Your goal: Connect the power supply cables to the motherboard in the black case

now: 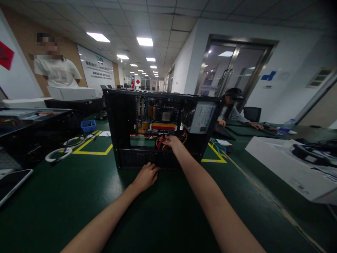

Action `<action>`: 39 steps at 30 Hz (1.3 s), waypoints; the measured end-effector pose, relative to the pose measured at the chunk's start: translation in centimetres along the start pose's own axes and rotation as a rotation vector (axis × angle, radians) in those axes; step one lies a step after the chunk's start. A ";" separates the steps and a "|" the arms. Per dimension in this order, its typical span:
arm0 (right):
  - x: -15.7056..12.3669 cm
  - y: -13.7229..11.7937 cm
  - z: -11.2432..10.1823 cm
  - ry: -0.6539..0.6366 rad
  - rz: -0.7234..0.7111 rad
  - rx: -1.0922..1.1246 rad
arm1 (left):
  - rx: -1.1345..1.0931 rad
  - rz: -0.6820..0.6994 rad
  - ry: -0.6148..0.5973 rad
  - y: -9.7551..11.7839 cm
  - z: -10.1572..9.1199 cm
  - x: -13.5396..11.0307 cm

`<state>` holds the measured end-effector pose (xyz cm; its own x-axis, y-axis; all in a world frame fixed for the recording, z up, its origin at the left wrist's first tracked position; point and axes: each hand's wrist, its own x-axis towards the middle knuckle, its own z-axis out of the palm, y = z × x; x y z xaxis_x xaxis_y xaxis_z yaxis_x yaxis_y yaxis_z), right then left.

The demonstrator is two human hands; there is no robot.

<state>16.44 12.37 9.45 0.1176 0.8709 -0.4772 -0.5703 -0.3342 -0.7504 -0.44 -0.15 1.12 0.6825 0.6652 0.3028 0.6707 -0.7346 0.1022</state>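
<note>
An open black computer case (pixel 137 159) stands on its edge on the green table, its inside facing me. Within it I see the motherboard (pixel 166 116) and, at the upper right, the silver power supply (pixel 204 117). My right hand (pixel 170 140) reaches into the case, its fingers closed on a bundle of red, yellow and black power cables (pixel 160 142) below the motherboard. At the case's lower front edge my left hand (pixel 146 175) rests with bent fingers and thumb apart, touching the edge without wrapping round it.
Another open case (pixel 47 137) lies at left, near a blue bin (pixel 88 125) and a coiled white cable (pixel 58 154). A white box (pixel 286 168) with black cables stands right, near a water bottle (pixel 286 127). One person stands back left; another sits back right.
</note>
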 end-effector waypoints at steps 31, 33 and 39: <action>-0.7 0.0 0.1 0.007 0.016 -0.011 | 0.015 0.001 0.019 -0.2 0.2 0.0; -0.7 0.0 0.0 -0.006 0.014 -0.014 | 0.015 0.005 0.022 -0.1 0.1 -0.1; -0.3 0.1 -0.2 -0.061 0.011 -0.010 | 0.006 0.009 0.015 0.1 -0.3 -0.1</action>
<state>16.54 12.01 9.44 0.0617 0.8874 -0.4569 -0.5629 -0.3471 -0.7501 -0.50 -0.32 1.36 0.6840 0.6565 0.3180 0.6662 -0.7398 0.0941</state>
